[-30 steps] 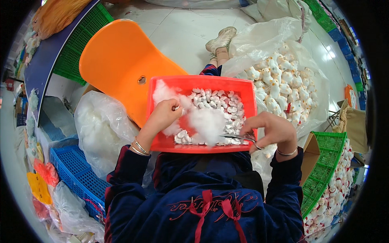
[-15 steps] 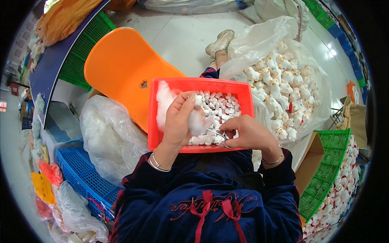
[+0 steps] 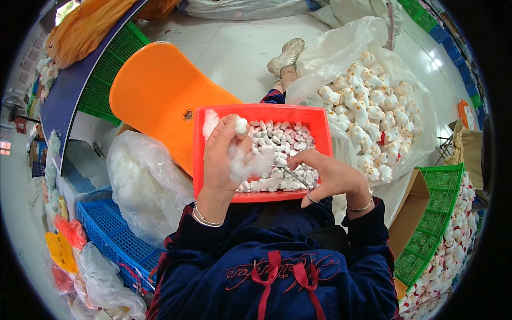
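Observation:
My left hand (image 3: pixel 220 154) is closed over the red bin, pinching a small white stuffed piece (image 3: pixel 241 126) between thumb and fingers. A loose tuft of white stuffing (image 3: pixel 248 165) is also held against its palm side. In my right hand (image 3: pixel 336 175) are slim metal ring-handled forceps (image 3: pixel 295 175), their tip by the tuft; whether the jaws grip any fibre I cannot tell. The red bin (image 3: pixel 262 200) holds many small white pieces (image 3: pixel 280 141), with more stuffing (image 3: pixel 210 120) in its far left corner.
An orange chair (image 3: pixel 160 101) stands left of the bin, above a clear bag of stuffing (image 3: pixel 141 184) and a blue crate (image 3: pixel 109 226). At the right lie a large plastic bag of white plush figures (image 3: pixel 368 117), a cardboard box (image 3: pixel 410 210) and a green crate (image 3: pixel 434 224).
My left hand has tilted, and the small piece has moved left within its fingers. The stuffing tuft is more spread out. My right hand's fingers have opened wider around the forceps' handles.

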